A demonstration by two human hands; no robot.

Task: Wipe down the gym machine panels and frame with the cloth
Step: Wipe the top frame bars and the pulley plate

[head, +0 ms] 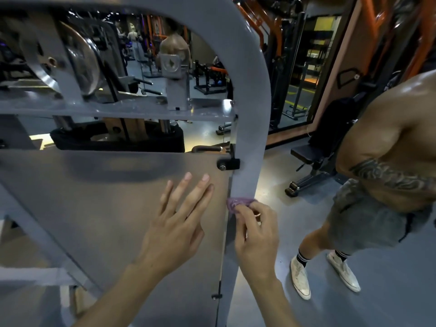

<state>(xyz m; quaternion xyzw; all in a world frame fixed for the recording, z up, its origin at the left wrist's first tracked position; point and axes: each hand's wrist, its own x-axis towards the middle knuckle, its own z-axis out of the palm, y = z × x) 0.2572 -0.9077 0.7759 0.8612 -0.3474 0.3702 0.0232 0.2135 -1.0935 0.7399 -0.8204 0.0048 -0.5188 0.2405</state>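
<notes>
A grey gym machine fills the left of the head view, with a flat translucent panel [106, 197] set inside a curved grey frame post [250, 128]. My left hand [179, 220] lies flat against the panel with its fingers straight and spread. My right hand [256, 239] pinches a small bunched purple cloth [237, 202] and holds it against the lower part of the frame post, beside the panel's right edge. A black bracket with a bolt [227, 164] fixes the panel to the post above both hands.
A shirtless person in grey shorts and white shoes [368, 213] stands close on the right. Behind that person sits a black bench [311, 156]. Pulleys and a crossbar [113, 109] show through the frame's upper opening. Orange machines stand at the back.
</notes>
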